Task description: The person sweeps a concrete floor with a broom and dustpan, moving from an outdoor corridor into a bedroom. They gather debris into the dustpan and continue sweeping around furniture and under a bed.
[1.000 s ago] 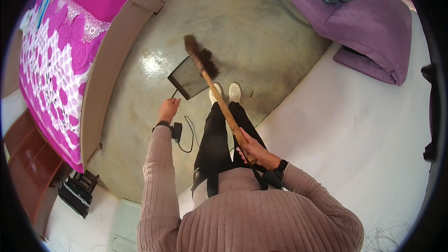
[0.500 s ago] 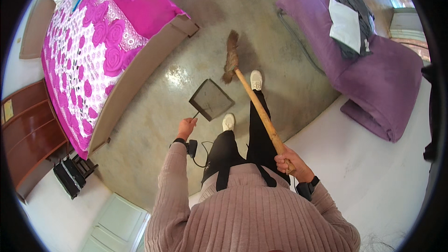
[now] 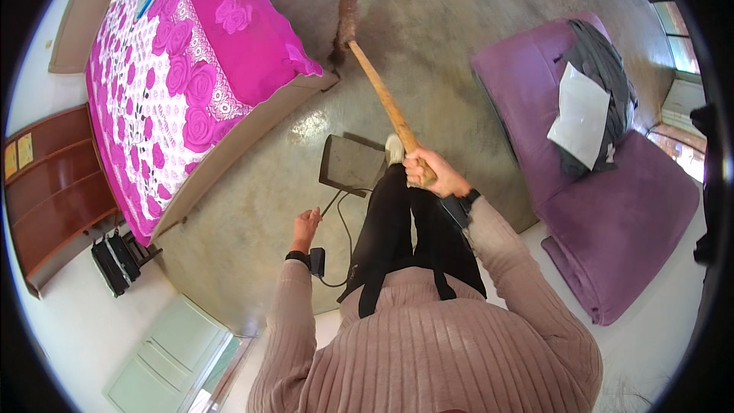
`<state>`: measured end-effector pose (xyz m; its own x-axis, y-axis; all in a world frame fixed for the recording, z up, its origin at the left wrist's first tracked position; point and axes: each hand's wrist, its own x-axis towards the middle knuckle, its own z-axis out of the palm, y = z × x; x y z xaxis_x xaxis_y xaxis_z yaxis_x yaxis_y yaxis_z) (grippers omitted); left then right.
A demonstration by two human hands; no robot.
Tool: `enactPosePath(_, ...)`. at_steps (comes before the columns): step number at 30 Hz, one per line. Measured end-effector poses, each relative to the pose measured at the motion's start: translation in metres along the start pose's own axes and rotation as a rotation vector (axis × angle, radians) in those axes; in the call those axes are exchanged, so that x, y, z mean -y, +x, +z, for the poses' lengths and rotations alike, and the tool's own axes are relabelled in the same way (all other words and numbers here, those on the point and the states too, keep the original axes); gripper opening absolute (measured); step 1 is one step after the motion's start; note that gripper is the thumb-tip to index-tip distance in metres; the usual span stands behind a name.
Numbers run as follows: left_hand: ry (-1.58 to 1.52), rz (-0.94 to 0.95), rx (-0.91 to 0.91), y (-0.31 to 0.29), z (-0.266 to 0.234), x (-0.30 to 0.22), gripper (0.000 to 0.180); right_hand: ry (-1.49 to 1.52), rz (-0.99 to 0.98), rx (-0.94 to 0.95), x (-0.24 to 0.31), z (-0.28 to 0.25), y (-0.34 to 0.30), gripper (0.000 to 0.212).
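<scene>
In my right hand (image 3: pixel 434 171) is the upper end of a long wooden broom handle, fingers wrapped round it. The broom (image 3: pixel 384 97) reaches away to the far left, its brown bristle head on the floor near the bed's corner. My left hand (image 3: pixel 307 226) is closed on the thin handle of a dark dustpan (image 3: pixel 353 165). That pan hangs or rests just in front of my feet; whether it touches the floor I cannot tell. A dark strap and small box sit at each wrist, and a cable runs from the left one.
To the left stands a bed (image 3: pixel 245 126) with a pink and white rose cover. A folded purple mattress (image 3: pixel 619 229) lies on the right, with grey cloth and a white sheet (image 3: pixel 579 116) on it. Brown shelves (image 3: pixel 65 187) and a black case (image 3: pixel 115 261) are at the left wall.
The broom head has moved farther away and to the left, toward the bed's corner. My right hand has reached forward and inward. The dustpan has turned and tilted in my left hand.
</scene>
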<state>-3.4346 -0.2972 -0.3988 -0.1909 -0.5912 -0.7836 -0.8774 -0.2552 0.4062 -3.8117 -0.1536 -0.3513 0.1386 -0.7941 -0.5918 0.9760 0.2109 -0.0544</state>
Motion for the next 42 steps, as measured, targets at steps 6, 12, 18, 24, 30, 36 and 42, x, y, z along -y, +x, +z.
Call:
enactPosePath(6, -0.154, -0.097, -0.02, 0.042, 0.019, -0.054, 0.04, 0.017, 0.146, -0.017, 0.068, -0.027, 0.082, 0.015)
enactPosePath(12, -0.13, -0.065, 0.038, 0.087, 0.027, -0.103, 0.041, -0.162, 0.155, -0.262, 0.173, -0.01, -0.001, 0.067)
enactPosePath(18, -0.183, -0.103, 0.074, 0.106, 0.041, -0.156, 0.041, -0.771, 0.025, -0.57, 0.221, 0.055, 0.006, 0.082)
enactPosePath(24, -0.149, -0.06, 0.025, 0.1, 0.063, -0.194, 0.042, -0.331, 0.203, -0.238, 0.269, 0.058, 0.04, 0.079)
enactPosePath(30, -0.19, -0.059, -0.138, 0.099, 0.065, -0.252, 0.042, -0.131, 0.421, 0.129, 0.287, 0.053, 0.182, 0.041)
enactPosePath(36, -0.218, -0.047, -0.164, 0.113, 0.07, -0.297, 0.04, 0.01, 0.481, 0.067, 0.333, 0.03, 0.244, 0.046)
enactPosePath(42, -0.201, 0.021, -0.128, 0.143, 0.073, -0.338, 0.042, -0.211, 0.249, 0.154, 0.442, -0.035, 0.081, 0.02)
